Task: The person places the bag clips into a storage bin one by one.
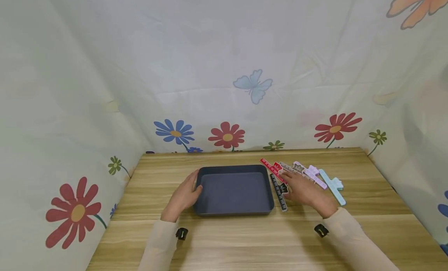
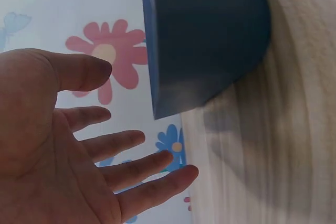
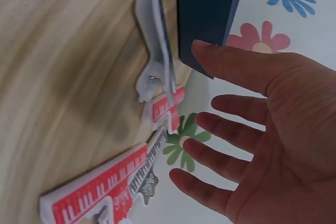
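Note:
A dark blue rectangular tray (image 1: 233, 214) lies on the wooden table. By its left side is my left hand (image 1: 184, 195); in the left wrist view the fingers (image 2: 149, 184) are spread and straight beside the tray wall (image 2: 205, 35), holding nothing. My right hand (image 1: 303, 189) hovers over several piano-key clips at the tray's right, its fingers (image 3: 226, 129) loosely extended and its palm bare. Below and around it lie a red clip (image 1: 269, 166), a black clip (image 1: 279, 193) nearest the tray and a grey clip (image 1: 294, 168), partly hidden by the hand.
To the right of that hand lie a lilac clip (image 1: 320, 181) and a light blue clip (image 1: 332, 187). A white cloth with printed flowers (image 1: 227, 137) stands behind the table (image 1: 224, 243) and along both sides.

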A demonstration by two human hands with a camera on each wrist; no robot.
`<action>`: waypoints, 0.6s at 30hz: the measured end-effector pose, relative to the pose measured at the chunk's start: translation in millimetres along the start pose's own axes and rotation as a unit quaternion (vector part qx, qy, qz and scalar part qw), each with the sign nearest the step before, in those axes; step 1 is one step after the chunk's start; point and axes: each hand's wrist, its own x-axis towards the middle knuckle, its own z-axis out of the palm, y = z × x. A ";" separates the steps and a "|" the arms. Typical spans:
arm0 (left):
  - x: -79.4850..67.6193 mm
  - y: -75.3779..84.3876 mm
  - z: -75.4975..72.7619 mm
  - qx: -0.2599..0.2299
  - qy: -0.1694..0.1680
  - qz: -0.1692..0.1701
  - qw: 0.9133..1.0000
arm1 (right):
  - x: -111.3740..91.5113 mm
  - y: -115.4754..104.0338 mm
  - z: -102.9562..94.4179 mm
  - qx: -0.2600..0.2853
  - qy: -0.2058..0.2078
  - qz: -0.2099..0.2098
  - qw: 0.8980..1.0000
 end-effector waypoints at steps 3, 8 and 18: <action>-1.0 -3.0 0.9 -0.011 0.001 -0.010 1.000 | 1.3 2.1 5.9 -0.005 0.014 -0.005 1.000; -3.0 -7.8 1.8 -0.007 0.000 -0.024 1.000 | 4.6 2.8 13.1 -0.019 0.017 0.008 1.000; -6.6 -12.9 3.1 -0.018 -0.008 -0.041 0.999 | 5.4 4.5 19.8 -0.014 0.013 0.007 1.000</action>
